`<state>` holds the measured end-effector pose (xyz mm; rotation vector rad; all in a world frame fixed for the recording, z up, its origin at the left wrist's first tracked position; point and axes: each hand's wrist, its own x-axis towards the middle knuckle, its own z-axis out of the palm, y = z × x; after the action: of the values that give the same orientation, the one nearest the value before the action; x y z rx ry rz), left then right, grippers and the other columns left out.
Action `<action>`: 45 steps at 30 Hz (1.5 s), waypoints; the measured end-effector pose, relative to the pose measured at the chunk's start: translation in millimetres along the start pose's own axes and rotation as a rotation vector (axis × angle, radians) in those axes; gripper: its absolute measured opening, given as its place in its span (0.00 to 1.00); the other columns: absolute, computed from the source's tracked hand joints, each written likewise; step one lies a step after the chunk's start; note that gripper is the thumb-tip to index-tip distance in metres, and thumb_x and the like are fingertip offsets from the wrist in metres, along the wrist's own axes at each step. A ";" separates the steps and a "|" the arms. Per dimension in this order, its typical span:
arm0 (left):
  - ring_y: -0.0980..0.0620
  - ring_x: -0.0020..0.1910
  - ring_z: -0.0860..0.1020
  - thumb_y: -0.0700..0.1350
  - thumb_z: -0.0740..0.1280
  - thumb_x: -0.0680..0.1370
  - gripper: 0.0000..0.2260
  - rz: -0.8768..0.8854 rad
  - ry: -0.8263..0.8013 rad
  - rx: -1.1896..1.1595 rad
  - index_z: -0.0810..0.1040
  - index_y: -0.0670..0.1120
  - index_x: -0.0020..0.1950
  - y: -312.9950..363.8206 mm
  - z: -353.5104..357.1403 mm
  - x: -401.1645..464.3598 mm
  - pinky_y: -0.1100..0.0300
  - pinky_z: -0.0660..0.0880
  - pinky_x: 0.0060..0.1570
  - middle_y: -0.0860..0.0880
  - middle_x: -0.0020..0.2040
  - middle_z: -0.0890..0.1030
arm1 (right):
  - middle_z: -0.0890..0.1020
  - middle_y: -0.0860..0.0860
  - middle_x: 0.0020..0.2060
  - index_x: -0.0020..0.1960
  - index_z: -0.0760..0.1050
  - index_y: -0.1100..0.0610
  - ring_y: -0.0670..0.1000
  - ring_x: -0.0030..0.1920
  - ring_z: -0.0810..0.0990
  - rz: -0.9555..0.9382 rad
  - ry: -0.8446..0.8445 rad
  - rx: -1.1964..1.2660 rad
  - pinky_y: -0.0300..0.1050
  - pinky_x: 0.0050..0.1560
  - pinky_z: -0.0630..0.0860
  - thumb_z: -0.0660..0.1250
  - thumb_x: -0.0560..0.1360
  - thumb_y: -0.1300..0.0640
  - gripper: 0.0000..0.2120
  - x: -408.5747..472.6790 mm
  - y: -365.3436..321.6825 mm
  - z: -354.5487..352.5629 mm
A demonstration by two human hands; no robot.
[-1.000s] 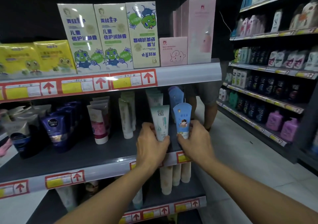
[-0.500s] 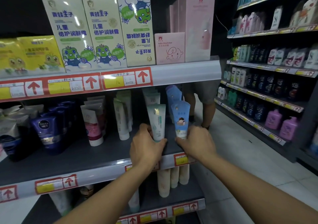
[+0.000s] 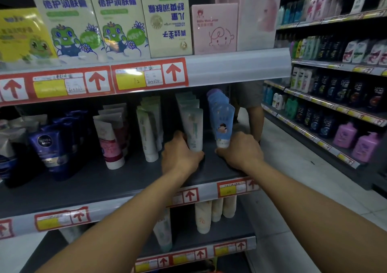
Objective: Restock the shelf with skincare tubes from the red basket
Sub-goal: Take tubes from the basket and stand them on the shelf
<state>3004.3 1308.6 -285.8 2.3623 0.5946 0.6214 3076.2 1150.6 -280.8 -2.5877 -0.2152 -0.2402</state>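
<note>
Both my hands reach onto the middle shelf (image 3: 104, 184), the dark grey board taken here as the landmark. My left hand (image 3: 180, 157) curls around the base of the pale green tube (image 3: 193, 130), which stands upright on its cap at the head of a row of like tubes running toward the back of the shelf. My right hand (image 3: 240, 153) closes around the base of the blue tube (image 3: 223, 124) with a cartoon child printed on it; this tube also stands upright, just beside the green one toward the shelf's open end, with more blue tubes behind it. Farther along the shelf the other way stand white-green tubes (image 3: 147, 134), pink-banded tubes (image 3: 110, 140) and dark blue tubes (image 3: 49, 147). Above the shelf, frog-printed cartons (image 3: 69, 21) and a pink box (image 3: 214, 28) sit on the next level. Below it, cream tubes (image 3: 204, 216) stand upright. The red basket is out of view.
</note>
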 end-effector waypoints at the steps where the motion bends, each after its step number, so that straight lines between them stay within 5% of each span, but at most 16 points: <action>1: 0.43 0.58 0.82 0.53 0.81 0.68 0.26 -0.001 0.000 0.005 0.72 0.52 0.59 0.0 0.5 1.7 0.50 0.80 0.50 0.48 0.60 0.82 | 0.85 0.54 0.50 0.58 0.80 0.54 0.56 0.49 0.83 0.002 0.004 0.004 0.49 0.45 0.80 0.77 0.68 0.37 0.27 1.9 -0.8 1.3; 9: 0.44 0.57 0.82 0.55 0.80 0.67 0.25 0.009 0.026 0.006 0.68 0.56 0.55 -2.7 3.4 4.3 0.54 0.76 0.44 0.50 0.58 0.83 | 0.85 0.55 0.52 0.60 0.80 0.54 0.57 0.51 0.84 0.009 0.018 0.029 0.47 0.45 0.80 0.77 0.69 0.38 0.27 12.4 -3.5 8.6; 16: 0.43 0.58 0.83 0.56 0.80 0.68 0.28 0.043 0.048 -0.018 0.72 0.53 0.62 -7.0 6.6 1.4 0.50 0.81 0.50 0.49 0.60 0.83 | 0.85 0.54 0.52 0.62 0.79 0.53 0.56 0.51 0.83 -0.044 0.040 0.077 0.53 0.51 0.82 0.76 0.70 0.39 0.27 10.9 1.6 13.2; 33: 0.45 0.62 0.81 0.57 0.82 0.69 0.31 0.060 0.015 -0.036 0.77 0.48 0.66 -17.6 11.4 9.3 0.54 0.78 0.54 0.49 0.65 0.83 | 0.85 0.53 0.47 0.56 0.82 0.53 0.54 0.48 0.83 -0.048 0.052 0.060 0.51 0.48 0.83 0.76 0.68 0.36 0.25 14.6 7.0 20.9; 45: 0.43 0.69 0.76 0.54 0.82 0.71 0.37 0.040 -0.106 0.020 0.69 0.44 0.74 -18.5 2.5 5.9 0.52 0.76 0.63 0.44 0.71 0.77 | 0.84 0.53 0.48 0.54 0.80 0.53 0.55 0.49 0.82 -0.049 -0.014 -0.089 0.45 0.42 0.77 0.73 0.67 0.31 0.29 9.5 -0.7 7.8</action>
<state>3005.6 1323.9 -298.0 2.4137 0.5098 0.5059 3086.3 1156.2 -285.0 -2.6755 -0.2791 -0.2553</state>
